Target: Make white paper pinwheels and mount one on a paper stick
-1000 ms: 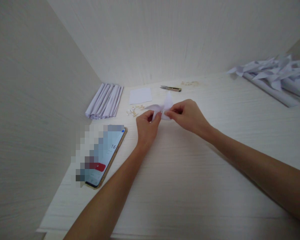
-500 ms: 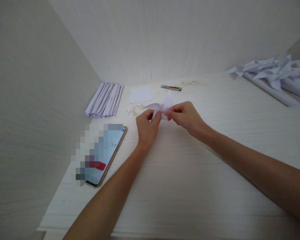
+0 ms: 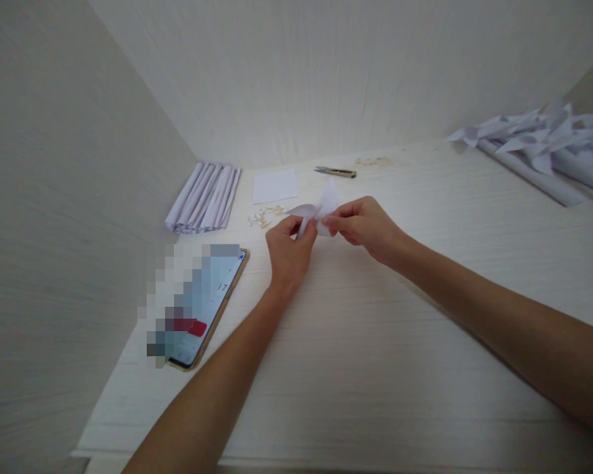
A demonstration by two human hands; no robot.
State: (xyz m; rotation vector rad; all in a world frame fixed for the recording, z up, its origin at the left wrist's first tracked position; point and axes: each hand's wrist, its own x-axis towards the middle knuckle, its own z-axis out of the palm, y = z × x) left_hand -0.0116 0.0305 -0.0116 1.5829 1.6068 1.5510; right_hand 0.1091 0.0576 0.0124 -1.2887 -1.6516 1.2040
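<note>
A white paper pinwheel (image 3: 329,195) is held above the table, its curled blades meeting near the middle. My left hand (image 3: 291,247) is closed on its left and lower part, thumb pressed close to the centre. From the right, my right hand (image 3: 363,224) pinches the paper beside that centre. The fingertips hide the middle, so I cannot tell whether a pin is there. Just behind my left hand lie several small pale sticks (image 3: 264,216), and beyond them a square white paper sheet (image 3: 275,186).
Rolled paper tubes (image 3: 205,197) lie bundled at the back left. A phone (image 3: 207,309) rests at the left. Thread snips (image 3: 335,172) and small tan bits (image 3: 373,162) are near the back wall. Finished-looking pinwheels on paper sticks (image 3: 538,141) are heaped at the back right.
The whole view has shifted slightly. Both hands keep their grip on the pinwheel, with only a tiny movement of the right fingers near its centre.
</note>
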